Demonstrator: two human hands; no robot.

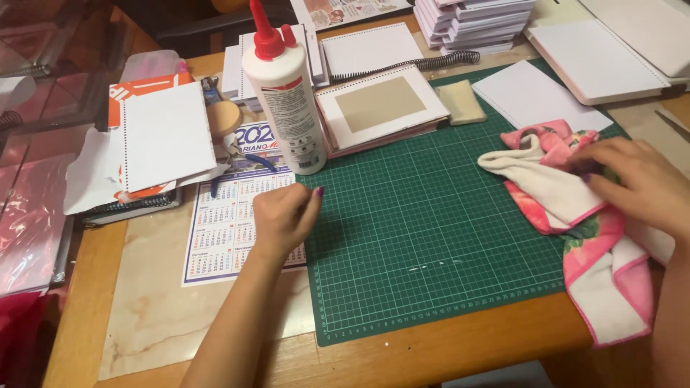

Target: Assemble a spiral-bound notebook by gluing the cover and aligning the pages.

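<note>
My left hand (284, 217) rests loosely curled at the left edge of the green cutting mat (424, 237), over a printed calendar sheet (223, 230), with nothing in it. Just behind it stands a white glue bottle (286, 93) with a red nozzle cap. My right hand (636, 183) presses down on a pink and white floral towel (568, 201) that lies crumpled over the mat's right side; its fingers grip the cloth.
Behind the mat lie a framed card booklet (381, 108), a beige sponge block (461, 102), a black spiral binding coil (438, 63) and white perforated sheets (535, 97). Stacks of white notebooks (474, 21) sit at the back. Paper sheets (162, 136) and plastic wrap pile up at left.
</note>
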